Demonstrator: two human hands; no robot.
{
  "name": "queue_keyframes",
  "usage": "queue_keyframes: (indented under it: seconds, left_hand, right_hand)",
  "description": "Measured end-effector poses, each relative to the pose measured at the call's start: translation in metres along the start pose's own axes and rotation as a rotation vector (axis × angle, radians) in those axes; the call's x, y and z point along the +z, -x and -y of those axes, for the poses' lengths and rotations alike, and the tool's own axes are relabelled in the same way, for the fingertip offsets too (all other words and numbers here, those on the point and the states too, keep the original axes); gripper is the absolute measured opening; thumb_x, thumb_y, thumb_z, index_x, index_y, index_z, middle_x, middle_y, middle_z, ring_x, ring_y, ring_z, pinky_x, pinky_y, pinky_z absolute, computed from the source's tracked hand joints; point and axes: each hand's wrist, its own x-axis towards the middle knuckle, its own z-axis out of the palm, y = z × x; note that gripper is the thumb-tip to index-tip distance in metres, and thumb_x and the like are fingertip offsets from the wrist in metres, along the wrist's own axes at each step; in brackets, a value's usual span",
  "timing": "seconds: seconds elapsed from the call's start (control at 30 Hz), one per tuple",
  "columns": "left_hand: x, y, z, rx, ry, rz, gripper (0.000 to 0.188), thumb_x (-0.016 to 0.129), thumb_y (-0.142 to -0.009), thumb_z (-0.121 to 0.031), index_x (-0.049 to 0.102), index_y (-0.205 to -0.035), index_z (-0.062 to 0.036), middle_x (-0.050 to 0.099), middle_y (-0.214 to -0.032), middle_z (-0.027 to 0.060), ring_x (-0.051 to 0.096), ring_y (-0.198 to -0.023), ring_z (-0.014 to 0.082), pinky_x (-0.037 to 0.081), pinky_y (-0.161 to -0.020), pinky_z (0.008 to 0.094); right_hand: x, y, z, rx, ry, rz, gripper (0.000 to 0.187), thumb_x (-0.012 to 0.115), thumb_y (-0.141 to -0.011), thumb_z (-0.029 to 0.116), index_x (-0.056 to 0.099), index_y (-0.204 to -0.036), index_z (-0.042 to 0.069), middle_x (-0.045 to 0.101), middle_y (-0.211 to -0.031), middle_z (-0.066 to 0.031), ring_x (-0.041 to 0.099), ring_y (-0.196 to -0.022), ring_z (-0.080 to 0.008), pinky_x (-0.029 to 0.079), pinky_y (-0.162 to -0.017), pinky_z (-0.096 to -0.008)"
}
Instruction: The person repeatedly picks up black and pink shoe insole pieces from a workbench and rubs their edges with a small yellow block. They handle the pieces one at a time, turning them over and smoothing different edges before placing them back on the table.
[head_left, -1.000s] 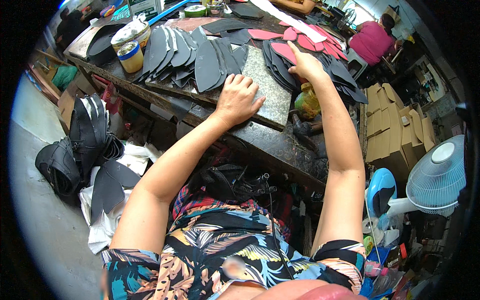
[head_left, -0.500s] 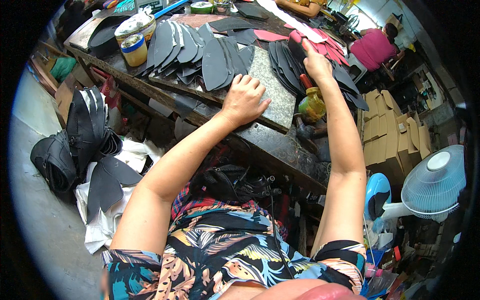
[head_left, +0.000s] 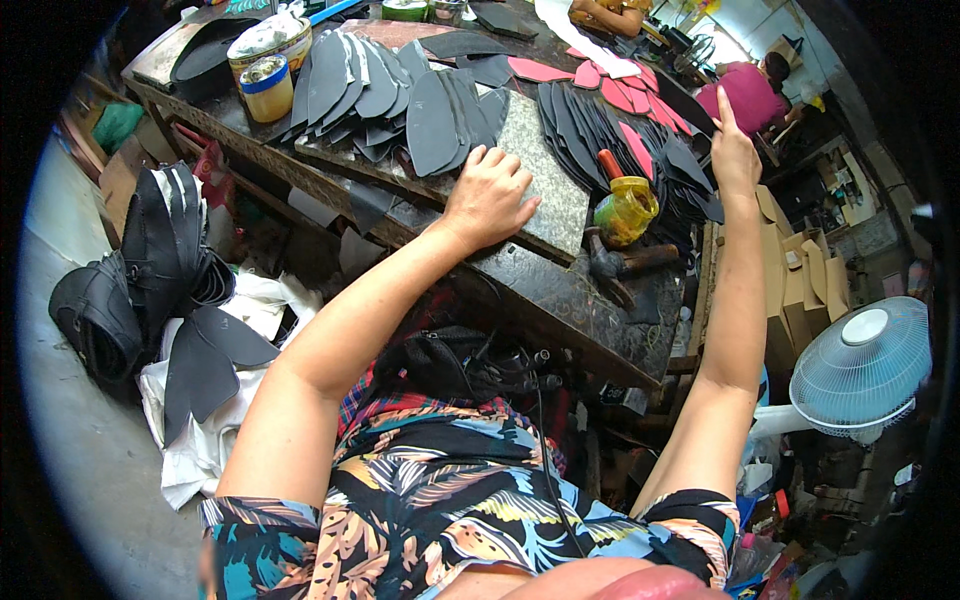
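My left hand (head_left: 490, 195) lies palm down on the speckled stone slab (head_left: 550, 205), fingers loosely spread and nothing visible in them. Its fingertips are close by a fan of black leaf-shaped pieces (head_left: 433, 125). Raised at the right of the workbench, my right hand (head_left: 735, 160) has its index finger stretched out; a dark leaf-shaped piece (head_left: 688, 106) juts leftward from it, apparently gripped by the thumb side. Below and left of that hand are another row of black pieces (head_left: 570, 135) and several red pieces (head_left: 628, 95).
A yellow jar (head_left: 627, 212) with a red-handled tool stands near a hammer (head_left: 610, 265) at the bench's right end. A blue-rimmed jar (head_left: 267, 90) is at the left. Cardboard (head_left: 790, 290) and a fan (head_left: 865, 365) stand right; another person (head_left: 745, 95) sits beyond.
My right hand has moved right, away from the stacked pieces, with a dark piece at it. The jar and hammer are now uncovered. My left hand has stayed in place.
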Motion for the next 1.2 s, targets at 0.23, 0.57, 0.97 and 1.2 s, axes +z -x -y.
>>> queue_keyframes:
  seconds: [0.23,0.57,0.97,1.2]
  left_hand:
    - [0.005,0.000,0.002,0.009,0.007,-0.015,0.029,0.067,-0.083,-0.036,0.066,-0.085,-0.0077,0.060,-0.092,0.0106,0.056,-0.099,0.0297,0.039,-0.095,0.0477]
    - [0.007,0.000,0.003,0.020,0.014,-0.013,0.028,0.067,-0.083,-0.034,0.064,-0.083,-0.0068,0.060,-0.091,0.0109,0.056,-0.097,0.0296,0.039,-0.094,0.0464]
    - [0.005,0.001,0.002,0.020,0.016,-0.020,0.027,0.067,-0.082,-0.033,0.066,-0.085,-0.0064,0.060,-0.091,0.0107,0.057,-0.098,0.0299,0.040,-0.094,0.0464]
    - [0.006,0.001,0.003,0.020,0.009,-0.029,0.027,0.068,-0.082,-0.033,0.066,-0.084,-0.0070,0.060,-0.090,0.0102,0.057,-0.097,0.0295,0.041,-0.093,0.0461]
  right_hand:
    - [0.013,0.033,-0.037,0.073,0.035,0.455,0.066,0.067,-0.086,0.043,0.044,-0.147,0.027,0.065,-0.123,-0.0189,0.061,-0.116,-0.0368,0.048,-0.096,-0.0470]
    - [0.055,0.031,0.054,-0.128,-0.345,0.441,0.070,0.071,-0.086,0.033,0.041,-0.148,0.021,0.070,-0.109,-0.0211,0.067,-0.103,-0.0366,0.051,-0.089,-0.0455]
    - [0.080,0.028,0.063,-0.105,-0.479,0.489,0.090,0.076,-0.083,0.030,0.024,-0.156,0.015,0.059,-0.129,-0.0272,0.059,-0.119,-0.0365,0.046,-0.100,-0.0418]
    - [0.008,0.054,0.063,-0.183,-0.626,0.478,0.056,0.064,-0.094,0.033,0.046,-0.142,0.012,0.066,-0.122,-0.0191,0.062,-0.114,-0.0262,0.047,-0.098,-0.0356]
